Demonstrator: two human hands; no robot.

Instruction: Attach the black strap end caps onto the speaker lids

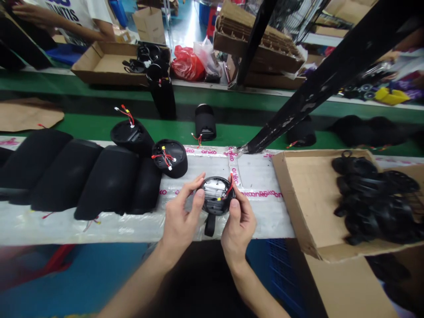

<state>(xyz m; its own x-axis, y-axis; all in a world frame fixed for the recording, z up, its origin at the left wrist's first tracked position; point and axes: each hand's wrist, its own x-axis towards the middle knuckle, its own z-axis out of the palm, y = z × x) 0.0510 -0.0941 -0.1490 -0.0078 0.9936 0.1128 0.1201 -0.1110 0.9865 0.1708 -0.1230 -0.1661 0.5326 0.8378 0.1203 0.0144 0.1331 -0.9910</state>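
Between my two hands is a round black cap (215,207) with a shiny inside, a red wire with a yellow connector, and a short black strap hanging from its near edge. My left hand (183,210) grips the cap's left rim with thumb and fingers. On the opposite rim, my right hand (240,216) is closed the same way, close to the red wire. Just beyond my left hand stands a black cylindrical housing (179,165) with red, white and yellow wire ends on its top. A second wired housing (132,137) leans behind it.
Several black fabric-covered cylinders (106,181) lie along the left of the taped bench (261,216). To the right, a cardboard tray (314,212) holds black parts. A dark metal post (298,101) slants across the green belt (228,119). Another person (76,26) works at the far left.
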